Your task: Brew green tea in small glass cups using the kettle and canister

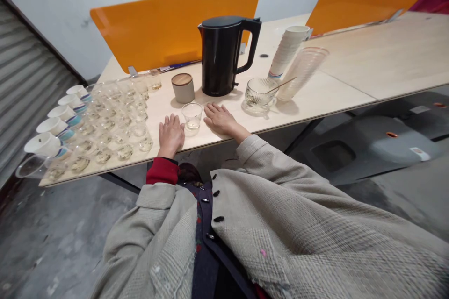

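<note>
My left hand (pixel 171 134) lies flat on the wooden table (pixel 224 138) near its front edge, fingers stretched out. On the other side of a clear plastic cup (pixel 192 116), my right hand (pixel 221 119) also rests flat with nothing in it. A few dark bits show at the bottom of that cup. Behind it stand a grey canister (pixel 183 91) with a wooden lid and a black electric kettle (pixel 219 58). Right of my right hand is a ribbed glass cup (pixel 259 93) on a glass saucer, with a thin stick leaning in it.
Rows of clear plastic cups (pixel 124 149) holding dark bits fill the table's left, beside a row of paper cups (pixel 44 144). Stacks of paper cups (pixel 288 49) and plastic cups (pixel 304 70) stand at right. Orange dividers (pixel 150 28) line the back; grey stools (pixel 375 135) sit below.
</note>
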### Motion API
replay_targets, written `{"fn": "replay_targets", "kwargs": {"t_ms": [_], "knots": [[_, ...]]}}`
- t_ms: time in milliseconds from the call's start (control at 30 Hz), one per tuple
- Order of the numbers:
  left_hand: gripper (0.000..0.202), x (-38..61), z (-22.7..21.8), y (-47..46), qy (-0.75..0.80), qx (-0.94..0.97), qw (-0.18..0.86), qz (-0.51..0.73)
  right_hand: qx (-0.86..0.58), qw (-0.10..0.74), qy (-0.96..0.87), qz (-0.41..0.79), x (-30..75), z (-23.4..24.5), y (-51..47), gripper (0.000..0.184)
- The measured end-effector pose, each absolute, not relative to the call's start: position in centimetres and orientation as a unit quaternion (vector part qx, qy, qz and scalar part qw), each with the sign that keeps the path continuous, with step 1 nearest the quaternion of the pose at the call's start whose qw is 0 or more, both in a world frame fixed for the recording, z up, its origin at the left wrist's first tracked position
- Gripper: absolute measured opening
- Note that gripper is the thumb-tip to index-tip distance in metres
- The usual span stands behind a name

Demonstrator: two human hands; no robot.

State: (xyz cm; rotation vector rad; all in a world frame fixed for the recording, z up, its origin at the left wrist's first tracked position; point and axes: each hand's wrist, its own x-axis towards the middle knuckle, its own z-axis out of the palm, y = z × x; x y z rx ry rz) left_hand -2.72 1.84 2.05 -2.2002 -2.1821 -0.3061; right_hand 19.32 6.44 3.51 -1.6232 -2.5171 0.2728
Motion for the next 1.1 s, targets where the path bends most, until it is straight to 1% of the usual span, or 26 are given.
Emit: {"fn": "replay_targets", "kwargs": {"t_ms": [267, 667, 1100], "knots": [[0.063, -2.6, 2.1, 1.6, -0.701, -0.706, 0.021, -0.096, -0.534, 0.067, -0.838, 0.089, 19.4, 3.5, 6.4, 0.069], [0.065, -2.7, 2.6, 1.8, -0.699, -0.71, 0.006, -0.089, -0.544, 0.057, -0.831, 0.103, 19.3, 4.5, 5.8, 0.07], [0.063, -2.7, 2.8, 1.8, -0.696, -0.713, 0.008, -0.091, -0.544, 0.056, -0.831, 0.1, 19.3, 4.3, 6.1, 0.071]]}}
